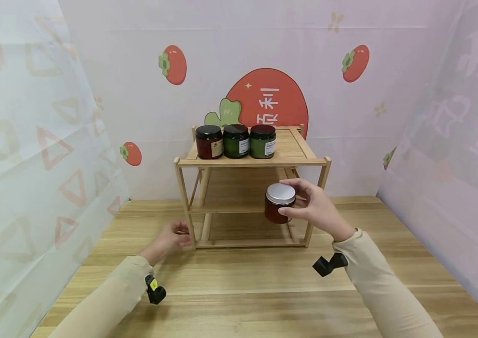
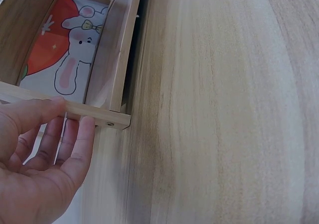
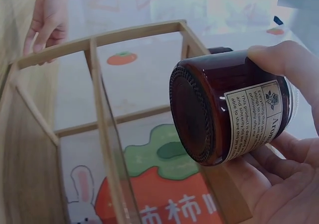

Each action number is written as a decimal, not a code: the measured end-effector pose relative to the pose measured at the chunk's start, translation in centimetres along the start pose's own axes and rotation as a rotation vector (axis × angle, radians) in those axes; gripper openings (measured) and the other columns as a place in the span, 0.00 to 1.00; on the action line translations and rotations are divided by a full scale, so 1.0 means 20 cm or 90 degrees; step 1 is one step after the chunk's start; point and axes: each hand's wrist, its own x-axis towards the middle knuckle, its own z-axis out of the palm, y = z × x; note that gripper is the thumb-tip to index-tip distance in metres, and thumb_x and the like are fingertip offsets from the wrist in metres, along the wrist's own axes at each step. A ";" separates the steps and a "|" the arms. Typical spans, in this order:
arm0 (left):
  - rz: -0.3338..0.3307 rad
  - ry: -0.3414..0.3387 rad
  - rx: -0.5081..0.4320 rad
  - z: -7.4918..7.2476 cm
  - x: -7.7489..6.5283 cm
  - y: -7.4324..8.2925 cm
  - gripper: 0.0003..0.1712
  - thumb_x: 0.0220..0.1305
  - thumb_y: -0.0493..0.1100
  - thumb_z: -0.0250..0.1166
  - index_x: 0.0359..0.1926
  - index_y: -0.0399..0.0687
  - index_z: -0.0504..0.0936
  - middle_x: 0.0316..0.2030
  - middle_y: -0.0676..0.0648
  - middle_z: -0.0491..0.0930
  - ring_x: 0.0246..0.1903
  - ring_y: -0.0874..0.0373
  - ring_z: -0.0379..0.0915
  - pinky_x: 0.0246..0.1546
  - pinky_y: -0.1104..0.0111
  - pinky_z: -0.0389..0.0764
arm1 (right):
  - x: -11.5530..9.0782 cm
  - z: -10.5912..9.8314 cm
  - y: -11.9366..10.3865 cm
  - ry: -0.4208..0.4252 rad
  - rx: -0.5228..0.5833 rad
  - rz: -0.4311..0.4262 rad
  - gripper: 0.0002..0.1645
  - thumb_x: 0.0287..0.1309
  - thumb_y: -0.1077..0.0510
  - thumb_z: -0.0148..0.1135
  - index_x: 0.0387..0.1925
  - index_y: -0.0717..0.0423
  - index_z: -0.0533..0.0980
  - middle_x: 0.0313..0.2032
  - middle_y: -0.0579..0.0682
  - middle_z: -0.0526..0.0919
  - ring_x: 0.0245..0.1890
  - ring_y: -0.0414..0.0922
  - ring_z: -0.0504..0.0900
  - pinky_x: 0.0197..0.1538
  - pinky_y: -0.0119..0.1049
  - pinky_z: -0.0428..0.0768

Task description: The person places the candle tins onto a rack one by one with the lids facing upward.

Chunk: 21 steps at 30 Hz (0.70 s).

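Observation:
A dark amber glass jar (image 1: 278, 212) with a silver lid is gripped by my right hand (image 1: 312, 206), thumb on one side and fingers on the other. It is in front of the right part of a wooden shelf rack (image 1: 239, 211), off the boards. Its printed label and ridged base show in the right wrist view. My left hand (image 1: 170, 241) pinches the rack's front left post (image 2: 82, 109) near its foot, between thumb and fingers. On the top shelf stand a brown jar (image 1: 208, 144) and two green jars (image 1: 235, 143), all with black lids, in a row towards the left.
The rack stands on a wood-grain tabletop (image 1: 239, 291), with two lower shelves under its top. Behind it hangs a pale cloth (image 1: 239, 28) printed with red persimmons. Cloth sides (image 1: 23, 117) enclose the table left and right.

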 end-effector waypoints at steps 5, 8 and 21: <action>-0.002 0.005 -0.006 0.00 0.00 0.00 0.17 0.60 0.23 0.58 0.51 0.25 0.68 0.43 0.40 0.74 0.40 0.56 0.75 0.48 0.63 0.85 | 0.01 -0.05 -0.06 0.028 0.012 0.000 0.37 0.49 0.70 0.71 0.61 0.66 0.67 0.54 0.57 0.75 0.47 0.35 0.80 0.51 0.24 0.81; -0.002 0.005 -0.008 0.00 0.00 0.00 0.18 0.60 0.23 0.58 0.51 0.25 0.68 0.43 0.40 0.74 0.40 0.56 0.75 0.48 0.63 0.85 | 0.02 -0.08 -0.09 0.047 0.030 0.000 0.37 0.49 0.71 0.70 0.62 0.67 0.67 0.52 0.50 0.75 0.47 0.34 0.80 0.50 0.25 0.82; 0.000 -0.003 -0.013 0.00 0.00 -0.01 0.17 0.60 0.23 0.59 0.50 0.25 0.68 0.42 0.41 0.74 0.40 0.57 0.75 0.47 0.64 0.85 | 0.08 -0.18 -0.22 0.086 -0.015 -0.012 0.36 0.52 0.67 0.70 0.63 0.66 0.66 0.53 0.53 0.75 0.49 0.33 0.79 0.52 0.23 0.81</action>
